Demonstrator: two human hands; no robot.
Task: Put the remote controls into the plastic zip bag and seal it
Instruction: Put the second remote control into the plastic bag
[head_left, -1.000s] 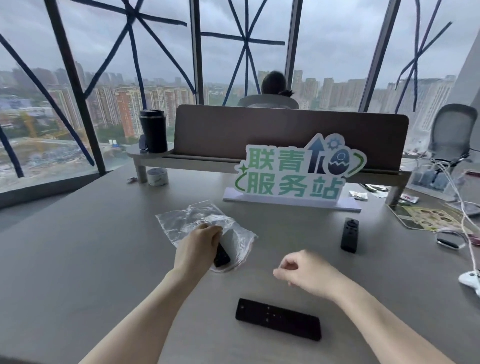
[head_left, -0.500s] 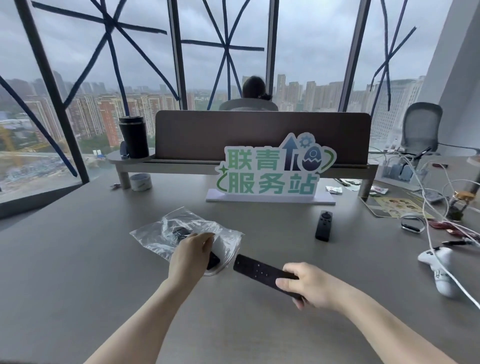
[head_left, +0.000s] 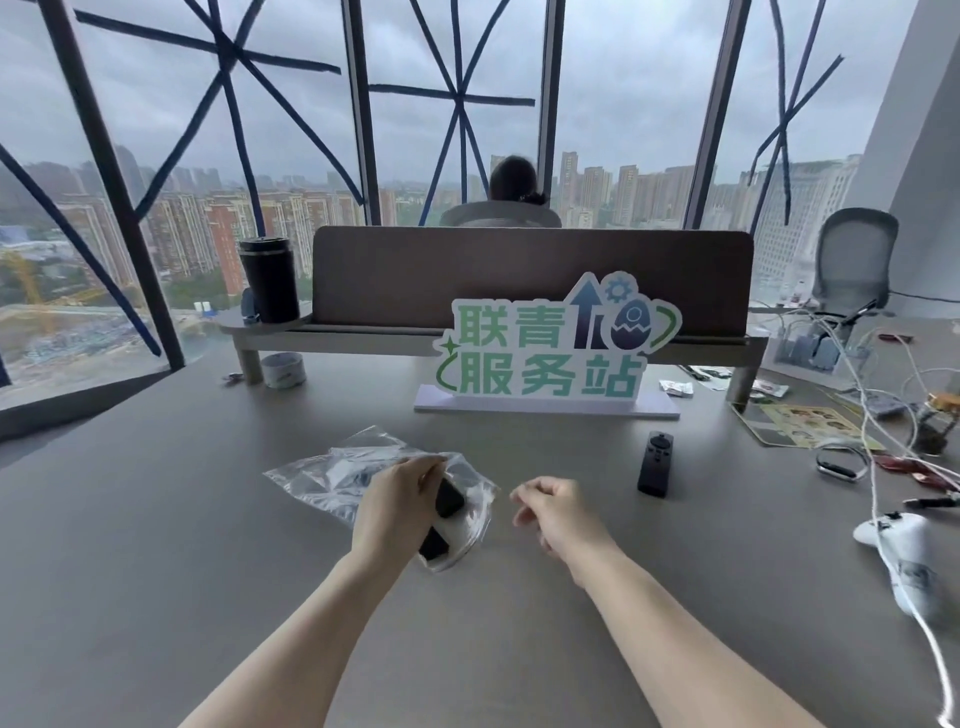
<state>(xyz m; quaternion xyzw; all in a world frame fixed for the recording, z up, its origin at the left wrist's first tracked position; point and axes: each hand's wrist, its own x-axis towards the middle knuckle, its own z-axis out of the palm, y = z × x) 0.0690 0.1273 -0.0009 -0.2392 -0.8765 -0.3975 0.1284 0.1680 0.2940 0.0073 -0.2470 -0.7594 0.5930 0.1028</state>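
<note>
A clear plastic zip bag (head_left: 322, 478) lies crumpled on the grey table (head_left: 156, 545). My left hand (head_left: 397, 506) grips the bag at its open right end. Two black remote ends show inside the mouth: one (head_left: 450, 502) just right of my fingers, another (head_left: 433, 545) below it; the rest of them is hidden by my hand. My right hand (head_left: 553, 512) hovers just right of the bag, fingers loosely curled, holding nothing. A small black remote (head_left: 655, 464) lies flat on the table further right.
A green-lettered sign (head_left: 550, 358) stands behind the bag, before a brown desk divider (head_left: 519, 270). On the right are a white game controller (head_left: 896, 540), white cables (head_left: 872, 467), a wristband (head_left: 837, 465) and a leaflet (head_left: 800, 423). A black tumbler (head_left: 270, 283) and tape roll (head_left: 283, 370) sit back left.
My right hand picked up the long black remote from the near table and carried it to the bag mouth; now that hand is empty and a second dark end shows in the bag.
</note>
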